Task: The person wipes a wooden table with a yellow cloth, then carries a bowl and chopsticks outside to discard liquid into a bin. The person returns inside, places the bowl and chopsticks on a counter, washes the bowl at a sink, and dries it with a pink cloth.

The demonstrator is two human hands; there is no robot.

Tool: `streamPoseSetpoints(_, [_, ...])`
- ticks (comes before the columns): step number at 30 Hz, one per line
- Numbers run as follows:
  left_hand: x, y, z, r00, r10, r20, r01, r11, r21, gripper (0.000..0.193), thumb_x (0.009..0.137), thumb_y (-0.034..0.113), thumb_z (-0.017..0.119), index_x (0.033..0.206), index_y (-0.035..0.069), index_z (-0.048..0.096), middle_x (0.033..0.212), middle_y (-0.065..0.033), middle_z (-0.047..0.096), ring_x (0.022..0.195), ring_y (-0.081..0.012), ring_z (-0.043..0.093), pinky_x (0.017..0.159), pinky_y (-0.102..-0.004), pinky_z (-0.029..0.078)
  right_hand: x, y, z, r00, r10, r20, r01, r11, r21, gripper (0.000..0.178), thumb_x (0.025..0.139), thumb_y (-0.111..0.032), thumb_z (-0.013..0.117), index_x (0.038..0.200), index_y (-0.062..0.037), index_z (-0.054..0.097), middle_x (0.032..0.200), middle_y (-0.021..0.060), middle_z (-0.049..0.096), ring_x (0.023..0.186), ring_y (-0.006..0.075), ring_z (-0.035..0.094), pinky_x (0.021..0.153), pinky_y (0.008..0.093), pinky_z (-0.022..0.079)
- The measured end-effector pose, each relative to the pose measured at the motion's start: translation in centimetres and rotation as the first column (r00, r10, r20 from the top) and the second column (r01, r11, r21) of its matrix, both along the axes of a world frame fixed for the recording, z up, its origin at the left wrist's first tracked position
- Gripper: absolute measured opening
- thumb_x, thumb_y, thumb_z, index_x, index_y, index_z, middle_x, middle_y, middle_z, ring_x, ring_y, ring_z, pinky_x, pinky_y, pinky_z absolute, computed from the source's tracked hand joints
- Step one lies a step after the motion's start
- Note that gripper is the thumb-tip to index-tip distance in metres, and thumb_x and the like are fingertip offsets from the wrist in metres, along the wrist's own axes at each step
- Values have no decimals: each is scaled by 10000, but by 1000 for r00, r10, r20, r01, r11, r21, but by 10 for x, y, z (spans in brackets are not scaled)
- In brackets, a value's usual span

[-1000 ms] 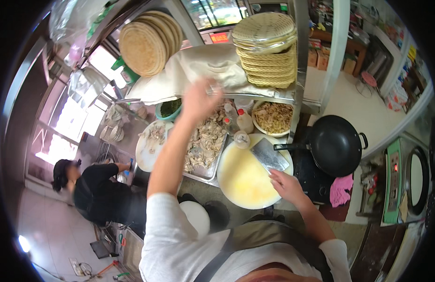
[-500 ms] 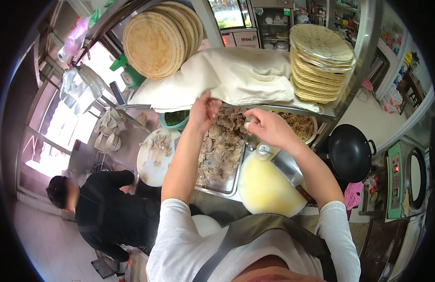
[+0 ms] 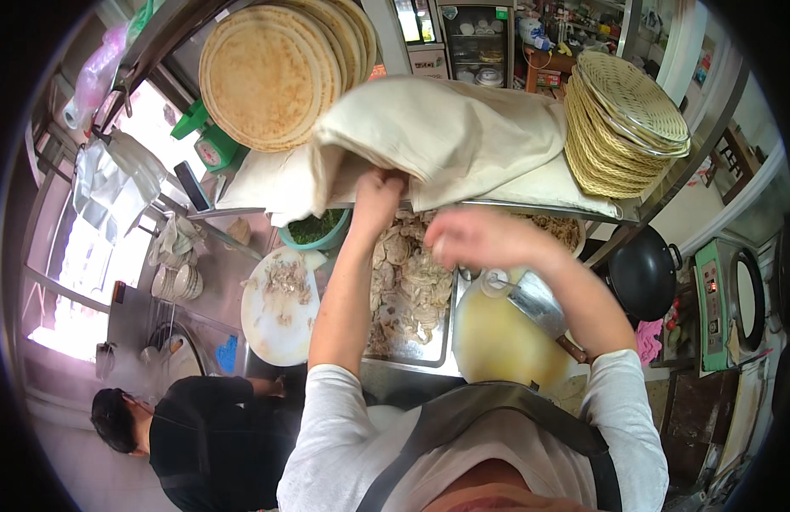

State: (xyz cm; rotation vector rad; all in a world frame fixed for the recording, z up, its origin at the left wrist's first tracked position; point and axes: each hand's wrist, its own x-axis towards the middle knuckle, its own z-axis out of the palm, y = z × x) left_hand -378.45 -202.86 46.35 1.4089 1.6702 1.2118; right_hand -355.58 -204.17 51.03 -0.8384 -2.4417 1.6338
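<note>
My left hand (image 3: pixel 378 205) reaches into the opening under the raised front edge of a cream cloth (image 3: pixel 455 128) on the shelf. Its fingers look curled, but the cloth shades their tips, and I cannot see what they hold. Over the metal tray (image 3: pixel 442 352) of sliced cooked meat (image 3: pixel 412 269) hovers my right hand (image 3: pixel 472 239), its fingers smeared by motion. Below that hand lies a yellowed round cutting board (image 3: pixel 506 341), with a cleaver (image 3: pixel 540 307) and a small clear container (image 3: pixel 496 284) on it.
Large round flatbreads (image 3: pixel 267 77) stand stacked at the shelf's left, woven baskets (image 3: pixel 625 128) at its right. A white board (image 3: pixel 280 324) with meat scraps and a teal bowl of greens (image 3: pixel 316 229) sit left. A co-worker in black (image 3: pixel 212 444) bends lower left. A black wok (image 3: pixel 641 273) is right.
The cloth's front edge has risen into an arch, and my left hand has gone beneath it. My right hand has shifted slightly. The co-worker has bent lower, and the whole view has shifted.
</note>
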Motion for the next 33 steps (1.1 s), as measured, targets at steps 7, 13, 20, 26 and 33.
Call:
streamPoseSetpoints(7, [4,7,41,930,-274,244,260,962,89,253,952,68,546,1181,1,629,1051,-104,685,842,-160,671,708,-279,551,-48,-4,-42,988,152,2,-140,904,404,308,903,-174,486,1122,-2,615,1116,195,668,1065,348,632,930,456,485])
streamPoseSetpoints(13, [47,43,112,150,-720,678,491,649,581,402,1053,307,408,1340,40,501,1283,-130,603,1078,-198,627,922,-333,518,-81,34,-9,939,-27,-342,137,944,299,228,879,-66,450,979,68,605,775,134,684,722,208,670,695,344,541])
streamPoseSetpoints(20, [-4,48,25,941,-75,331,-25,957,290,391,998,240,460,1312,22,541,1261,-166,618,1140,-280,604,976,-394,480,9,106,-36,488,-630,-604,757,650,-66,301,989,-202,472,1195,-6,568,1119,109,620,864,174,610,707,281,502])
streamPoseSetpoints(26, [-6,79,7,845,-96,526,-143,907,396,391,984,246,482,1291,14,555,1245,-175,623,1127,-276,608,962,-388,483,30,118,-101,638,-665,-389,757,634,158,344,991,-242,474,1239,-16,554,1196,118,586,971,207,565,791,305,466])
streamPoseSetpoints(33, [6,85,6,841,-89,534,-182,882,434,392,968,252,509,1267,6,572,1226,-185,628,1113,-272,614,946,-380,486,48,129,-81,651,-664,-368,758,600,257,398,994,-288,477,1289,-28,536,1286,130,545,1097,245,512,890,334,425])
